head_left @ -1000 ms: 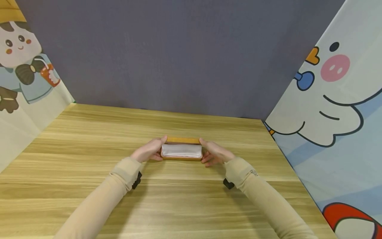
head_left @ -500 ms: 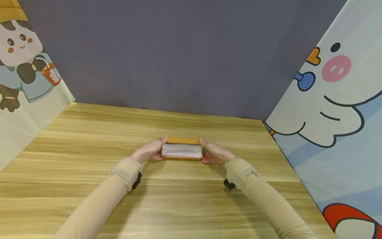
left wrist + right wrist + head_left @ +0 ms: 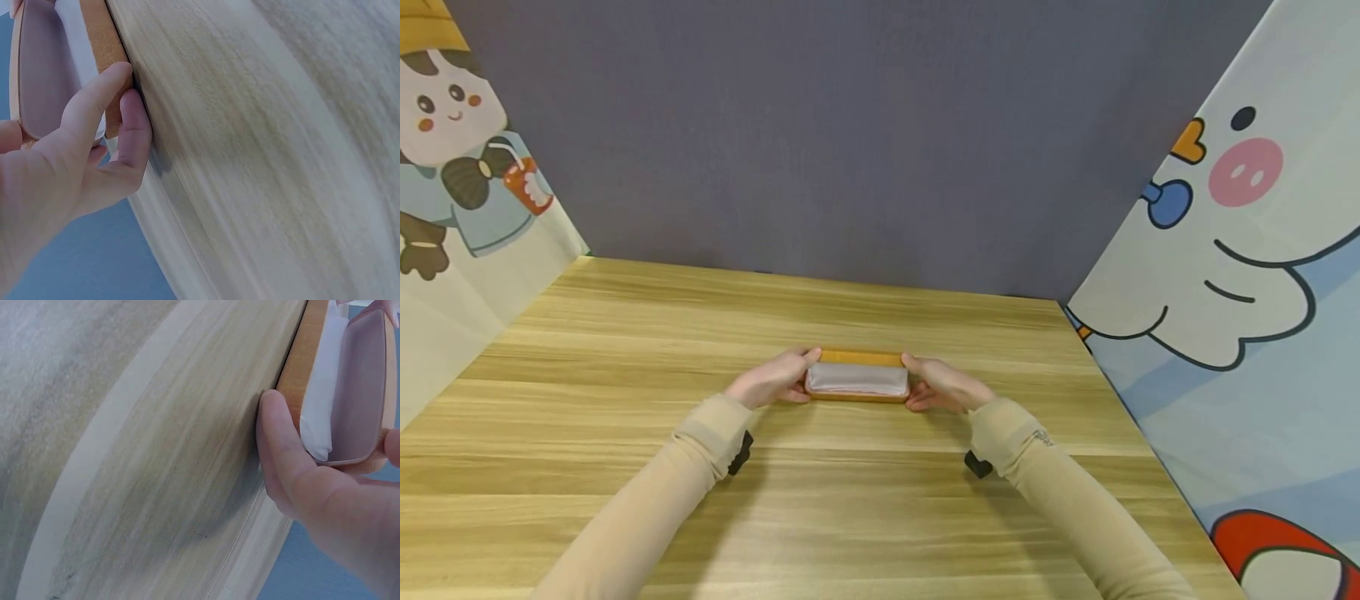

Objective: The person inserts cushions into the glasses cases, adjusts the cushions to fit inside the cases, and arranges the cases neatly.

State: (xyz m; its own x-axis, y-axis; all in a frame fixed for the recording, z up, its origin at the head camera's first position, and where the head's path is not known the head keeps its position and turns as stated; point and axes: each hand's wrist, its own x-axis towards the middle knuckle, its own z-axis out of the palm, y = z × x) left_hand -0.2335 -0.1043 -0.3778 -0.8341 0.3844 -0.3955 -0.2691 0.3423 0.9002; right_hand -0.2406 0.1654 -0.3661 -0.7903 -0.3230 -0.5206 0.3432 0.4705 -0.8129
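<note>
An orange-brown glasses case (image 3: 861, 358) stands open on the wooden table, its lid raised on the far side. In the left wrist view its mauve-grey lining (image 3: 47, 75) shows inside the lid. A folded whitish cloth (image 3: 857, 379) lies along the case's near half. My left hand (image 3: 772, 381) grips the left end, thumb up at the lid and fingers low against the base. At the opposite end my right hand (image 3: 949, 386) holds the case the same way. Fingers (image 3: 278, 419) of the right hand press along the base's front corner in the right wrist view.
The wood-grain table (image 3: 865, 508) spreads around the case. A dark grey panel (image 3: 850, 142) stands behind it. Cartoon-printed sheets hang at the left (image 3: 467, 167) and right (image 3: 1262, 275).
The lid has tipped slightly forward and down, and the dark gap between it and the cloth has closed from the head view. Both thumbs have lowered a little with it.
</note>
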